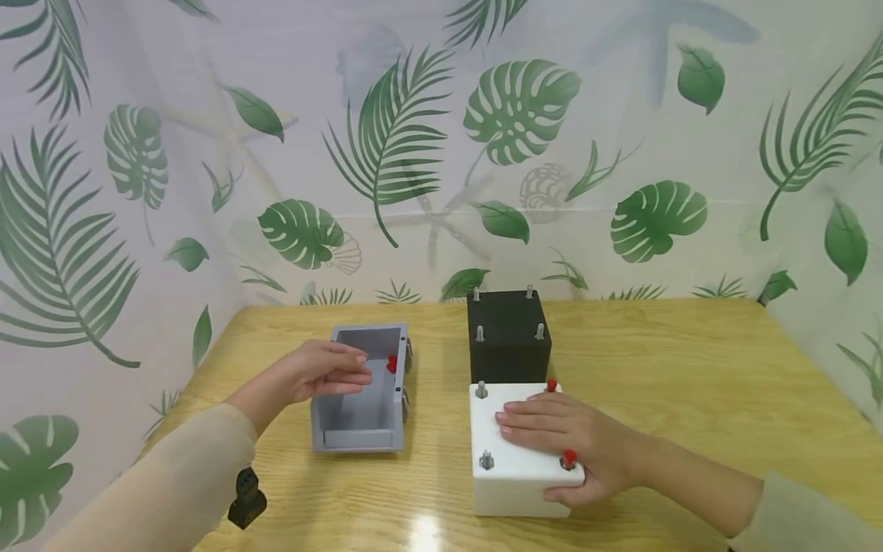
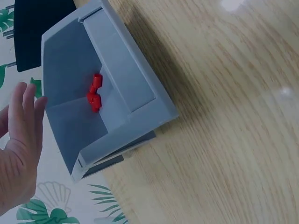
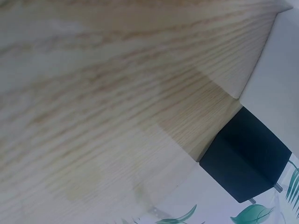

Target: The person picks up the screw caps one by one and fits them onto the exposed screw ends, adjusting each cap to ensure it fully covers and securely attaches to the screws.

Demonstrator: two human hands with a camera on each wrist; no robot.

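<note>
My left hand (image 1: 329, 372) is over the grey bin (image 1: 364, 438), its fingers extended and holding nothing. A few small red caps (image 2: 95, 95) lie together inside the bin by one wall. My right hand (image 1: 576, 429) rests on the white block (image 1: 513, 491), fingers flat across its top and thumb against its front side. Metal bolts stand up from the corners of the white block. The two right-hand ones bear red caps (image 1: 569, 458); on the left, the near bolt (image 1: 486, 460) and the far one show bare metal. The right wrist view leaves the right hand out.
Directly behind the white block stands a black block (image 1: 509, 318) with bare bolts upright at its corners. The wooden table (image 1: 662, 360) runs back to a leaf-printed cloth (image 1: 421, 153) at the rear and sides. A small black device (image 1: 246, 498) hangs beneath the left sleeve.
</note>
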